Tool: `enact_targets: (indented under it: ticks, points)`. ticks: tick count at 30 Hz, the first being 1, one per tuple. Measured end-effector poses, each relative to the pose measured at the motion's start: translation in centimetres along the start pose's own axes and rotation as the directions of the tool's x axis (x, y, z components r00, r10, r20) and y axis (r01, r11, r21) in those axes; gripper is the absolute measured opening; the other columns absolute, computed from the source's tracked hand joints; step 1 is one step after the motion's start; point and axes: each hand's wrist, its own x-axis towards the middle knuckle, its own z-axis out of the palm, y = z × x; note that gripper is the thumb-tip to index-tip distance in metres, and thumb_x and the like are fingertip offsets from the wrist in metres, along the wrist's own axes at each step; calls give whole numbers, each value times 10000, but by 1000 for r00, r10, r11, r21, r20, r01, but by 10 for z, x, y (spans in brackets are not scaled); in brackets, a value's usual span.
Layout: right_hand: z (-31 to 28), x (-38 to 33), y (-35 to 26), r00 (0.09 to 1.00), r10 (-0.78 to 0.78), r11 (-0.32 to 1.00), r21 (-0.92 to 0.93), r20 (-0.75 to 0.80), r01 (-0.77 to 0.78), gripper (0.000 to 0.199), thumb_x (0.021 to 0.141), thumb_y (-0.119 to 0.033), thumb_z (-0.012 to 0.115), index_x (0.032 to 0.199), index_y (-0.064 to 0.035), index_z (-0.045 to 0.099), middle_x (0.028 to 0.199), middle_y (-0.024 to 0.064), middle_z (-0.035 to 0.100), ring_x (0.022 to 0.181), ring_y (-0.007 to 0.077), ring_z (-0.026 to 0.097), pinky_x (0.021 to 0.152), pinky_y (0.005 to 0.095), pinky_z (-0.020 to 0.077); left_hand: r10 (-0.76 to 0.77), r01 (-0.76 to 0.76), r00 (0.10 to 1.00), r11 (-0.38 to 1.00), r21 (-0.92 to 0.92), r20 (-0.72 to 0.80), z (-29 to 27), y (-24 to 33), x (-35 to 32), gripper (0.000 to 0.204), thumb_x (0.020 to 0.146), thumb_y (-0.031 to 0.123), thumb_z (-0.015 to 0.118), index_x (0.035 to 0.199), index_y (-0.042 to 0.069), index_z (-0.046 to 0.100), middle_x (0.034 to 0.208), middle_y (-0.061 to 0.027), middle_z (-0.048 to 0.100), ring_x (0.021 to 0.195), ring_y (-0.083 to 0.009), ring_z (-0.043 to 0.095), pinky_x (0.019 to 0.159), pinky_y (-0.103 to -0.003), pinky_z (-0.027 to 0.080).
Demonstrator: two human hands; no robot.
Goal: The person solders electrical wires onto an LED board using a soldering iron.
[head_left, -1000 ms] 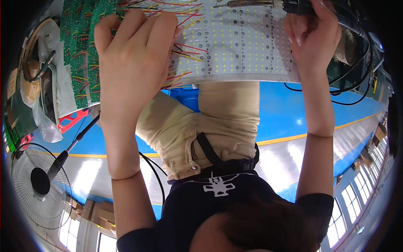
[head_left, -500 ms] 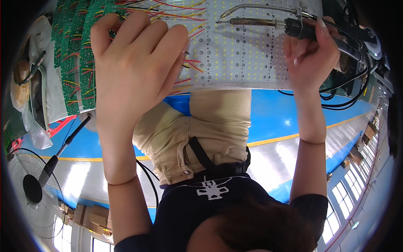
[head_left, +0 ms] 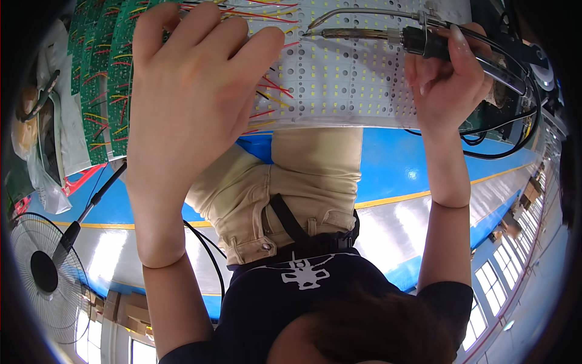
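My right hand (head_left: 451,85) is closed around the black handle of a soldering iron (head_left: 424,42), the thumb lying on top. A thin bent metal tube (head_left: 364,12) is fixed to the iron and ends close beside its tip. The tip points left, over a white panel (head_left: 339,109) with rows of small yellow pads and round holes. My left hand (head_left: 194,79) is curled, back up, over the seam between this panel and green circuit boards (head_left: 100,79). Its fingertips are hidden, so what they grip does not show. Red, yellow and black wires (head_left: 276,91) stick out past its knuckles.
Black cables (head_left: 509,148) loop down beside my right wrist from the iron. A clear plastic bag (head_left: 51,188) hangs at the left table side, above a standing fan (head_left: 45,271). Cardboard boxes (head_left: 130,312) stand behind on the floor.
My left hand has shifted slightly left, still curled. The iron's tip has moved a little left, with my right hand still gripping the handle. The boards sit slightly further left in the picture.
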Motion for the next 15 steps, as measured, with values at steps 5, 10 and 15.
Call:
enact_targets:
  ticks: [5,10,15]
  points:
    - [-3,2,3,992,-69,995,73,102,61,257,986,-161,380,886,5,549,426,34,312,327,131,246,361,307,326,-11,11,1000,1000,-10,-6,0,0,0,143,810,89,626,940,126,578,815,-27,556,839,-239,546,875,-432,367]
    - [-2,2,6,991,-112,993,-36,78,116,256,980,-151,382,890,5,564,425,35,311,327,133,239,357,311,326,-19,19,1000,1000,1,9,-1,0,0,145,811,87,623,945,123,581,814,-30,553,835,-238,544,861,-428,361]
    - [-3,1,6,994,-80,997,13,73,79,255,976,-151,392,895,8,574,427,37,317,326,134,241,355,313,329,-31,31,999,999,-10,-12,1,2,0,142,812,89,622,943,124,581,812,-29,549,832,-237,542,852,-421,356]
